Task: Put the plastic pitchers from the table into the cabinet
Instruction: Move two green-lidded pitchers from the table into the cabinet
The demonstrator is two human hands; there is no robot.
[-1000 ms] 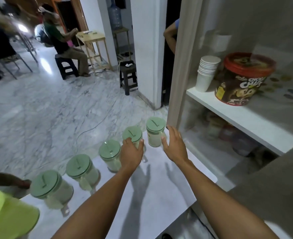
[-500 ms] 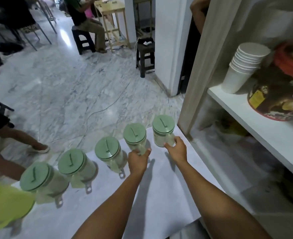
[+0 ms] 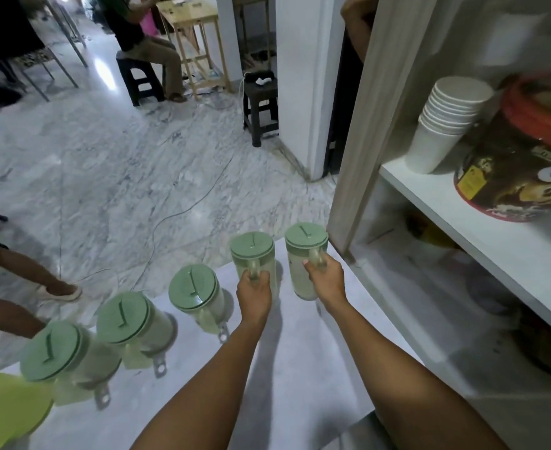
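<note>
We hold two pitchers by their handles: our left hand [image 3: 254, 292] is closed around the handle of the fourth pitcher [image 3: 252, 254]; our right hand [image 3: 326, 280] is closed around the handle of the fifth pitcher [image 3: 303, 254], at lower centre of the frame; the handles face us, so gripping is easy. Three other pitchers [image 3: 194, 290] stand in a row on the table [image 3: 300, 368] toward lower left; the cabinet [image 3: 462, 222] is open at the right, just beside the table.
</note>
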